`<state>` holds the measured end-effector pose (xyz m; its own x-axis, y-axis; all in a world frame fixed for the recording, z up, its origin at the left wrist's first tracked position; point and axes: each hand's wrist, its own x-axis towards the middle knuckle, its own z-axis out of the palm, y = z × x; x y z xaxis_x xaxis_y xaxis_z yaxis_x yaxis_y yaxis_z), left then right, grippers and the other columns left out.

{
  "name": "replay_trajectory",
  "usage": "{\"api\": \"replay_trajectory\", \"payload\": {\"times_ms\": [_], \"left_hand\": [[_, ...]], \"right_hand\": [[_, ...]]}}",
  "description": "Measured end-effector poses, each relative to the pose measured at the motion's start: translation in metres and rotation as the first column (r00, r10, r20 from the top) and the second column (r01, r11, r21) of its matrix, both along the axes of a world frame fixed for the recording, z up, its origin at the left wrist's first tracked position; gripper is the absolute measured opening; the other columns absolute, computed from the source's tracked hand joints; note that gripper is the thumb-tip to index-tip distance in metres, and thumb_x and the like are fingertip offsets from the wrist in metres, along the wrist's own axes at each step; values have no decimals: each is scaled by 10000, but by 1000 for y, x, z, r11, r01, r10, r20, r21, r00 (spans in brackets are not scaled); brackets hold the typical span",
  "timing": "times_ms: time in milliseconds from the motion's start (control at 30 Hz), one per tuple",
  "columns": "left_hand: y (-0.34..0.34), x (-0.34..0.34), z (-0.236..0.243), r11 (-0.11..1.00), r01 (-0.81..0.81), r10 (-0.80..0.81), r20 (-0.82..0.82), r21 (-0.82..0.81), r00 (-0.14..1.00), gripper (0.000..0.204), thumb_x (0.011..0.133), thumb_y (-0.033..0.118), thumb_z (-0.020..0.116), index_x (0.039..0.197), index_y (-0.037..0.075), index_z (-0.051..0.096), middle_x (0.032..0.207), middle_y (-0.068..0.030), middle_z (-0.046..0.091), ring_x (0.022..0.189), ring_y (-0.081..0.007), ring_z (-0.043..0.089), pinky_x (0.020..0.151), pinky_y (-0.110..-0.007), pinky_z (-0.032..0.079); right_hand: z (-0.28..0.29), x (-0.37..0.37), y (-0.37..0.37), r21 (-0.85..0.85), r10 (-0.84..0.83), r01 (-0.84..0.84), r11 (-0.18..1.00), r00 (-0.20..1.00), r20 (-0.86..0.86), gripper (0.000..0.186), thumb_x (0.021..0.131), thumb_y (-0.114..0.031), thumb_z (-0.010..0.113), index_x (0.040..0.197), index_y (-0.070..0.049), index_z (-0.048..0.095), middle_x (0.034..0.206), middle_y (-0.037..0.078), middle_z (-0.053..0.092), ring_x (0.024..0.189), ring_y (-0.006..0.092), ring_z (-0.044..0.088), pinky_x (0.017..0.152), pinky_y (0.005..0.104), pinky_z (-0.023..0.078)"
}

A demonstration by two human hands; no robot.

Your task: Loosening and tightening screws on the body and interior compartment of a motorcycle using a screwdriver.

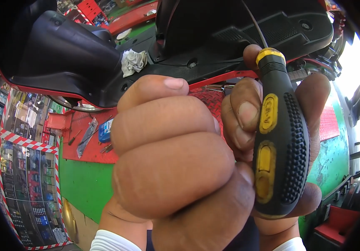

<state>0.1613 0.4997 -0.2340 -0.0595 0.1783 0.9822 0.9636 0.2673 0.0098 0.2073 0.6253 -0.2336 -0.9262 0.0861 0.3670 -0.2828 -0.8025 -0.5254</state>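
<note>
View: head, with clock directions taken from the middle of the picture.
Left hand: the left hand is balled into a fist, just below the middle, fingers curled in; I cannot tell whether anything sits inside it.
Right hand: the right hand, toward 3 o'clock, grips the screwdriver by its handle, fingers on both sides of it.
Screwdriver: the screwdriver stands nearly upright at 3 o'clock, just beside the fist; its handle is black with yellow inlays and a knobbed grip, and its thin shaft points toward 11 o'clock, running out of the picture.
Bodywork: black plastic bodywork with red edging spans 10 to 1 o'clock.
Crumpled cloth: a whitish crumpled cloth rests on it at 11 o'clock.
Red platform: the red platform shows at 9 o'clock, carrying a blue bottle.
Floor: the green floor lies at 8 o'clock.
Sleeves: white cuffs show at 5 and 7 o'clock.
</note>
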Motion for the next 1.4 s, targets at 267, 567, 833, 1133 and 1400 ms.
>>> {"api": "replay_trajectory", "payload": {"times_ms": [267,567,833,1133,1400], "left_hand": [[14,4,-1,999,-30,28,43,30,999,375,906,475,731,1015,207,491,930,-28,517,837,-182,509,980,-476,477],[19,11,6,996,-68,63,82,59,995,351,942,438,699,898,178,466,861,-23,512,783,-170,493,974,-471,473],[-30,-20,-17,983,174,-176,-30,-63,984,735,994,799,258,763,142,495,792,-31,494,718,-212,426,907,-516,417],[-200,7,-30,942,-184,231,146,-282,962,699,1076,645,259,713,119,541,749,-48,540,702,-245,493,898,-521,463],[-290,83,-72,845,-433,530,383,-313,756,608,1098,520,327,699,104,522,735,-70,512,730,-264,477,886,-467,473]], "right_hand": [[-9,-13,12,323,-102,137,936,987,-123,665,1081,-522,560,1451,22,468,816,77,597,655,118,516,570,224,431],[14,-8,-4,-34,-86,94,995,975,206,637,1101,-535,474,1395,30,497,715,97,584,569,144,519,512,230,410],[14,26,17,297,100,-146,944,981,166,544,940,-269,746,1325,8,480,857,219,704,646,223,662,615,274,527],[-86,89,-9,655,293,-609,447,792,536,374,930,56,674,1262,-36,527,1067,183,721,945,306,728,818,351,579],[-225,28,-5,726,170,168,-667,983,-70,317,906,-128,603,1222,-99,600,1035,166,691,965,359,646,796,455,548]]}}
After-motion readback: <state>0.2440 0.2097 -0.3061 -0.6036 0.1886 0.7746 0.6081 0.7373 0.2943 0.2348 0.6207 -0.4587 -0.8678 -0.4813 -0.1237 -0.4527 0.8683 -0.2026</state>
